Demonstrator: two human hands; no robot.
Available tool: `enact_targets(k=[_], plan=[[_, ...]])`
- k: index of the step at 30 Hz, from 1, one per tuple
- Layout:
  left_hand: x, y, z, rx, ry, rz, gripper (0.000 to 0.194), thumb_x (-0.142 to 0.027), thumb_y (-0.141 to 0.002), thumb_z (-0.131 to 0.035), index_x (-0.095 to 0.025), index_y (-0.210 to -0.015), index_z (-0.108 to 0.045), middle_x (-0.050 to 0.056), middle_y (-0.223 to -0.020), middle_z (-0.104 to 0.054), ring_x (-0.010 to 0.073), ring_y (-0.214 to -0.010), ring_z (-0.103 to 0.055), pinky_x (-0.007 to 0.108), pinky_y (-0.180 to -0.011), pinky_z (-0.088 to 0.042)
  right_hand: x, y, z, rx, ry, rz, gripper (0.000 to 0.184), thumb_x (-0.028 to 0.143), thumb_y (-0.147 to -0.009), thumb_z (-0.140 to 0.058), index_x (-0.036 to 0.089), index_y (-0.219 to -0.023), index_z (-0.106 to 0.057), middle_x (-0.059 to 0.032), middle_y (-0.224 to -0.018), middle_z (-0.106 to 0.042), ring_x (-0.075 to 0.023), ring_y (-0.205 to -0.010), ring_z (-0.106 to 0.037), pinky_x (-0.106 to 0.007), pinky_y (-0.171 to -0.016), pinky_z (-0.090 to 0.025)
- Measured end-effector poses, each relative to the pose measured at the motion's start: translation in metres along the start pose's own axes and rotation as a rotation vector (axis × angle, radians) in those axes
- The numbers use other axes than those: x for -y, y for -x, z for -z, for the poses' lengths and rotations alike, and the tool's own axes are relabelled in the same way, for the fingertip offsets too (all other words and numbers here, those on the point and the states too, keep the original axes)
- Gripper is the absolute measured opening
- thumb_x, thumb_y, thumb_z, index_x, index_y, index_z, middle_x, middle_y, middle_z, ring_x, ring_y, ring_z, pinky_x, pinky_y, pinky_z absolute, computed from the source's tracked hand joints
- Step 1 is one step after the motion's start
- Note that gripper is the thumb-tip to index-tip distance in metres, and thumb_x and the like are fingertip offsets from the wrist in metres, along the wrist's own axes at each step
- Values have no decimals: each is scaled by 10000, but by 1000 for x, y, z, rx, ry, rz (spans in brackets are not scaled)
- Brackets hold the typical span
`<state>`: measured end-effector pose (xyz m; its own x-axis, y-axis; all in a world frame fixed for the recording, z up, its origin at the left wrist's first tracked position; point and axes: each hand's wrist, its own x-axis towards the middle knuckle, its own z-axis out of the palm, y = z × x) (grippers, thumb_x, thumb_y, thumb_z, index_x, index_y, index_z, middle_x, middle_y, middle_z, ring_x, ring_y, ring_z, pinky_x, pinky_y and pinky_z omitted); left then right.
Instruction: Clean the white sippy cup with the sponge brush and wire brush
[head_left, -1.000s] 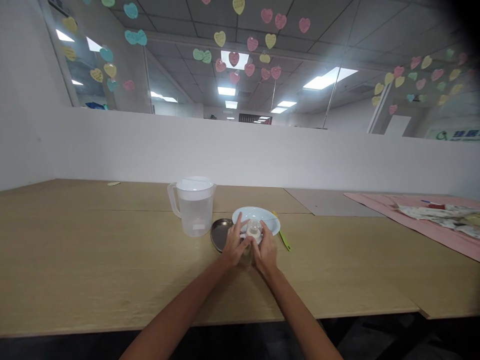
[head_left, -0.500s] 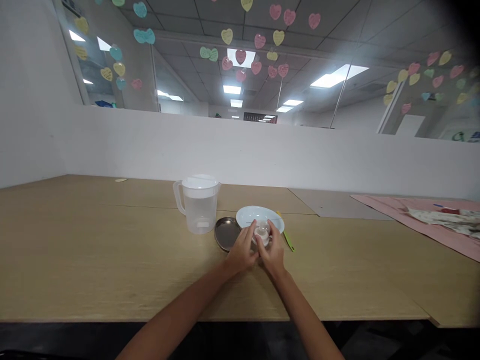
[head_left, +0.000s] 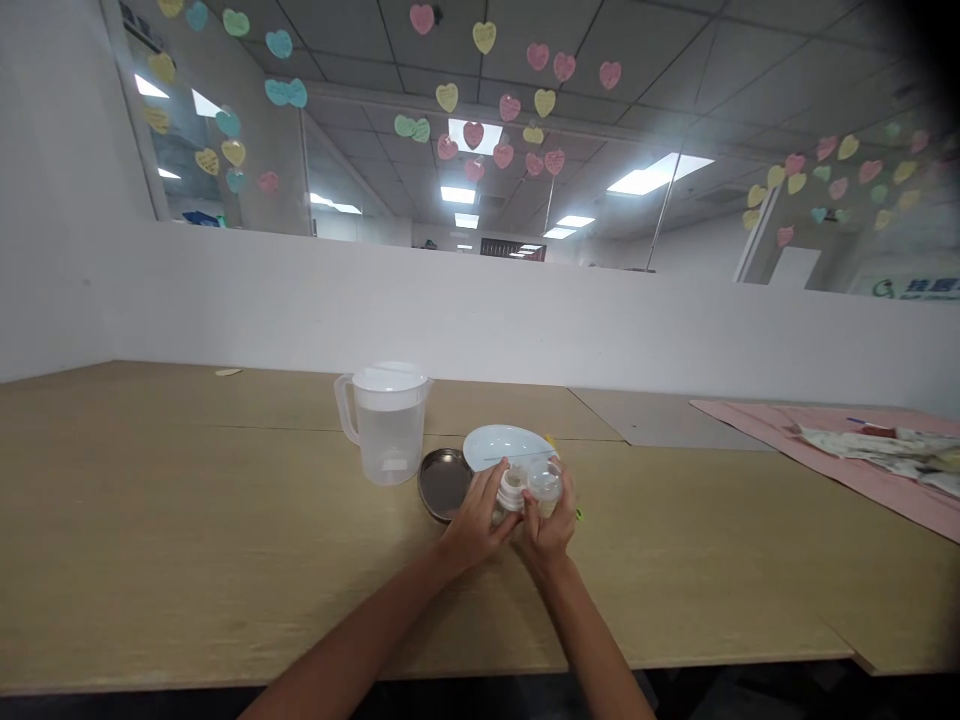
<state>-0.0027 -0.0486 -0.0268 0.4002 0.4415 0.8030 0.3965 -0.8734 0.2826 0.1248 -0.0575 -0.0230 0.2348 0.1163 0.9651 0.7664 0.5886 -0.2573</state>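
My left hand (head_left: 478, 522) is closed around a small bottle with a white collar (head_left: 512, 488), which looks like a baby bottle. Its lower part is mostly hidden by fingers. In my right hand (head_left: 551, 530) is a clear domed cap (head_left: 545, 480), tilted beside the collar. Just behind both hands lies a pale oval dish (head_left: 487, 440). To the left of my left hand is a dark round metal pan (head_left: 444, 482). A green-handled utensil (head_left: 579, 515) is mostly hidden behind my right hand.
A translucent lidded pitcher (head_left: 391, 440) holding clear liquid stands left of the pan. At the far right, a pink cloth (head_left: 750, 425) carries a crumpled patterned cloth (head_left: 847, 442). A grey sheet (head_left: 660, 420) lies at the back, near the white wall (head_left: 480, 320).
The domed cap has come off the bottle's top and moved right with my right hand. My left hand keeps the bottle. The view has shifted slightly.
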Motion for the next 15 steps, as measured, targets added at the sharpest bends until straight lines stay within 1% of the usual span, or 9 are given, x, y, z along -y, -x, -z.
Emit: enact_targets(k=[1, 2, 3, 5, 6, 7, 9, 12, 15], plan=[[1, 0, 0, -9, -2, 17, 674, -304, -801, -483, -157, -1351, -123, 162, -1283, -365, 248, -1187, -344, 431, -974, -326, -1, -2, 0, -18, 8, -74, 530, 289, -807, -472, 184, -1291, -286, -155, -1215, -449, -237, -1076, -475, -412, -857, -419], [2, 1, 1, -19, -2, 37, 679, -314, -793, -496, -155, -1345, -135, 162, -1285, -363, 247, -1186, -348, 425, -972, -332, -2, -3, -1, 4, 10, -159, 504, 287, -813, -458, 188, -1285, -308, -155, -1246, -426, -229, -1053, -492, -406, -848, -425], [3, 1, 1, -28, -3, 54, 682, -321, -785, -508, -152, -1339, -149, 161, -1287, -361, 247, -1185, -350, 421, -971, -338, -4, -5, -1, 56, -3, -244, 480, 289, -816, -447, 192, -1273, -336, -151, -1262, -417, -219, -1013, -515, -399, -832, -434], [6, 2, 2, -33, -5, 69, 675, -328, -772, -523, -145, -1325, -181, 159, -1281, -370, 246, -1182, -356, 417, -970, -345, -9, -8, -2, 212, -68, -392, 456, 299, -808, -444, 199, -1249, -385, -135, -1258, -434, -194, -920, -551, -381, -799, -451], [7, 2, 3, -35, -7, 65, 669, -330, -767, -527, -141, -1317, -196, 158, -1274, -378, 246, -1181, -359, 416, -970, -347, -12, -8, -2, 272, -102, -446, 459, 303, -798, -452, 198, -1242, -398, -128, -1244, -452, -184, -885, -558, -374, -790, -454], [7, 2, 4, -34, -11, 55, 661, -331, -765, -527, -137, -1311, -208, 158, -1267, -386, 245, -1180, -361, 417, -973, -345, -15, -8, -3, 305, -126, -486, 472, 300, -784, -464, 193, -1239, -406, -124, -1230, -467, -178, -863, -559, -367, -786, -454], [7, 1, 6, -26, -22, 37, 649, -327, -765, -523, -130, -1306, -222, 160, -1259, -396, 245, -1180, -364, 419, -978, -339, -20, -8, -3, 311, -142, -526, 491, 270, -748, -482, 184, -1228, -423, -117, -1217, -479, -171, -848, -552, -358, -790, -449], [7, 0, 8, -22, -35, 18, 639, -318, -772, -508, -116, -1308, -223, 169, -1255, -402, 249, -1180, -369, 427, -983, -331, -25, -4, -3, 327, -157, -519, 489, 192, -701, -459, 196, -1190, -466, -91, -1212, -483, -163, -855, -543, -351, -813, -436], [7, 0, 7, -32, -34, 2, 632, -302, -776, -497, -109, -1311, -220, 173, -1253, -404, 251, -1182, -370, 430, -981, -332, -27, -2, -2, 393, -209, -458, 435, 155, -705, -397, 204, -1113, -538, -70, -1231, -469, -177, -974, -517, -343, -850, -420]])
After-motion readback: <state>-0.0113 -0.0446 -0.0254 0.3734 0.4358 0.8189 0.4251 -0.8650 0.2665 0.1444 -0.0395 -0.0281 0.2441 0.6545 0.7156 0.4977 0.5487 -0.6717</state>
